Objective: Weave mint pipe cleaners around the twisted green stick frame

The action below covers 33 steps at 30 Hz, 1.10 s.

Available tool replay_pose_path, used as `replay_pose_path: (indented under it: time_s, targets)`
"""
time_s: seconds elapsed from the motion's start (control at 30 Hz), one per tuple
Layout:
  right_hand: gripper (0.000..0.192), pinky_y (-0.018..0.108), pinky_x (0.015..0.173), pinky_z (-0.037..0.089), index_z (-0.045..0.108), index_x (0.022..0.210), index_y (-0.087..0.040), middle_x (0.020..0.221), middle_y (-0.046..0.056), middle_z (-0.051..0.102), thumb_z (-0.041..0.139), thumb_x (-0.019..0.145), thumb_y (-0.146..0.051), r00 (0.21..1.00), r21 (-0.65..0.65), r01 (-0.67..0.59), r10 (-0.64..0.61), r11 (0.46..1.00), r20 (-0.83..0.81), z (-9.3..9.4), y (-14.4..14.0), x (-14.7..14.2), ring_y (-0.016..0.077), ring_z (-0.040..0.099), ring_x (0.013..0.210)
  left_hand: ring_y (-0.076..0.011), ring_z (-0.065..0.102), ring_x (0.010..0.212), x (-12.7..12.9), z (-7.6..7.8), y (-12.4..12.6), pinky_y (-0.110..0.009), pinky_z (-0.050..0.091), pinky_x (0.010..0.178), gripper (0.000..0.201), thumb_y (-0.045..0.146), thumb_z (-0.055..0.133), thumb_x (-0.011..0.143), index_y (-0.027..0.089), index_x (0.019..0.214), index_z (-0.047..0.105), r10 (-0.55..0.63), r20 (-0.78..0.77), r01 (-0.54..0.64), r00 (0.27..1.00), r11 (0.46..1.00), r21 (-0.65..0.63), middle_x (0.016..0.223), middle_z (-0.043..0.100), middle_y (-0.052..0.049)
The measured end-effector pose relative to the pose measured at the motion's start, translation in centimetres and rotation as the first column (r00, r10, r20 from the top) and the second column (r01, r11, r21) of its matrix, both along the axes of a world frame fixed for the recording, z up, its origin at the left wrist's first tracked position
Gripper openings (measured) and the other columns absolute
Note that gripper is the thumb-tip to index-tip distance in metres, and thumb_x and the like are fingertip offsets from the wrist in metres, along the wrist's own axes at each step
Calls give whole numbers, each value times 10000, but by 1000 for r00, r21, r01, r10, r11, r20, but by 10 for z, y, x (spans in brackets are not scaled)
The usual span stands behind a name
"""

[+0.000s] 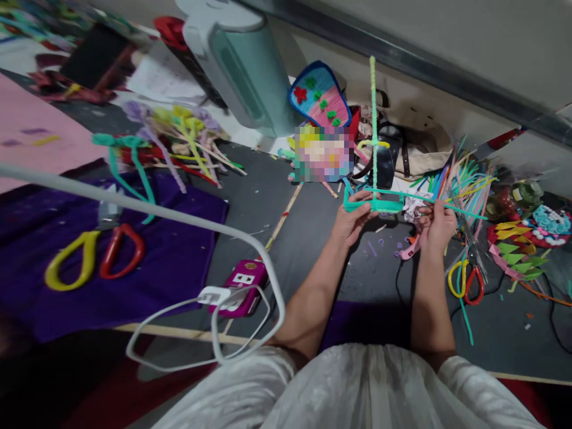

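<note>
Left hand (353,223): you pinch shut on the teal pipe-cleaner frame (373,205), at 12 o'clock above the dark floor (313,238).
Right hand (437,225): closed on its thin teal strand (442,205); pull it taut toward 3 o'clock.
Upright green stem (373,119): hold it vertical.

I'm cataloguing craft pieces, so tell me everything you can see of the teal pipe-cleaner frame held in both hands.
The teal pipe-cleaner frame looks like fuzzy chenille stems twisted into a flat, roughly rectangular base held about level. A pale green twisted stem rises upright from it, with a small yellow loop partway up. One thin teal stem trails out to the right. The left hand grips its left end; the right hand pinches the trailing stem. It is held above the dark grey floor.
</note>
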State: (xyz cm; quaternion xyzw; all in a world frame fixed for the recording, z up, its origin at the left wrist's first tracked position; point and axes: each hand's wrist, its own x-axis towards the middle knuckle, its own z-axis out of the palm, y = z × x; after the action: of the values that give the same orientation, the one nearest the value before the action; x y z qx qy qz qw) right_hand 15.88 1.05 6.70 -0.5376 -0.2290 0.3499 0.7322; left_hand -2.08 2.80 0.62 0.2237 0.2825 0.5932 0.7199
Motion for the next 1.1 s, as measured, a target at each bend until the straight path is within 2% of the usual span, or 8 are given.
replay_pose_path:
  time_s: [0.1, 0.2, 0.37, 0.57, 0.73, 0.87, 0.97, 1.1]
  targets:
    - [417, 136, 354, 405, 523, 742, -203, 634, -47, 675, 799, 754, -516, 993, 15, 117, -118, 993, 27, 3, 0, 18, 67, 611, 466, -214, 744, 983, -1, 1, 1, -248, 627, 749, 764, 253, 935, 622, 249, 1329, 645, 7, 15, -7, 1000, 1000, -1, 1158, 761, -87]
    - [404, 132, 349, 410, 531, 761, -200, 621, -49, 666, 800, 761, -501, 989, 38, 137, -139, 990, 43, 2, 1, 24, 74, 621, 470, -212, 742, 991, -1, 4, 0, -235, 622, 733, 800, 236, 931, 623, 257, 1361, 623, -4, 12, 4, 1000, 1000, 15, 1207, 746, -92]
    - [436, 132, 343, 423, 551, 765, -188, 615, -40, 692, 840, 714, -511, 1000, 41, 17, -17, 999, 16, -2, 0, 16, 76, 625, 452, -239, 727, 1062, 1, 5, -1, -218, 617, 706, 797, 232, 941, 592, 244, 1331, 642, -39, -1, 39, 999, 999, 35, 1251, 718, -91]
    - [410, 130, 347, 404, 589, 757, -171, 629, -13, 718, 866, 686, -464, 980, -66, -197, 194, 978, -54, -7, 0, 6, 60, 593, 440, -254, 727, 1062, 2, 6, -5, -237, 628, 702, 550, 232, 940, 587, 219, 1093, 725, -99, -51, 102, 994, 993, 57, 1232, 704, -50]
    - [396, 131, 358, 346, 604, 755, -172, 635, -33, 687, 859, 668, -463, 977, -107, -214, 215, 971, -4, -13, 2, 4, 37, 532, 447, -253, 737, 1028, 2, 9, -8, -235, 622, 656, 525, 229, 934, 594, 204, 1077, 730, -118, -64, 123, 991, 990, 67, 1276, 696, -71]
    - [398, 158, 383, 304, 624, 774, -183, 597, -74, 598, 853, 648, -484, 970, -124, -210, 223, 970, 99, -16, 1, -1, 40, 465, 454, -230, 747, 974, 2, 7, -7, -234, 618, 677, 545, 222, 930, 600, 175, 1103, 725, -141, -69, 144, 988, 989, 30, 1222, 735, -98]
    - [379, 197, 415, 296, 662, 746, -176, 527, -92, 509, 835, 649, -500, 954, -134, -195, 220, 972, 203, -14, -1, -8, 53, 395, 451, -258, 729, 1071, 2, 5, -6, -247, 613, 732, 576, 222, 920, 616, 170, 1149, 710, -168, -70, 171, 983, 985, 36, 1293, 714, -129]
    - [370, 237, 518, 391, 718, 718, -157, 573, -44, 588, 836, 627, -496, 926, -121, -191, 220, 974, 308, -10, -3, -17, 95, 492, 554, -287, 690, 1175, 4, 6, -6, -274, 602, 797, 678, 230, 919, 614, 182, 1250, 690, -132, -84, 136, 988, 990, 38, 1375, 669, -148]
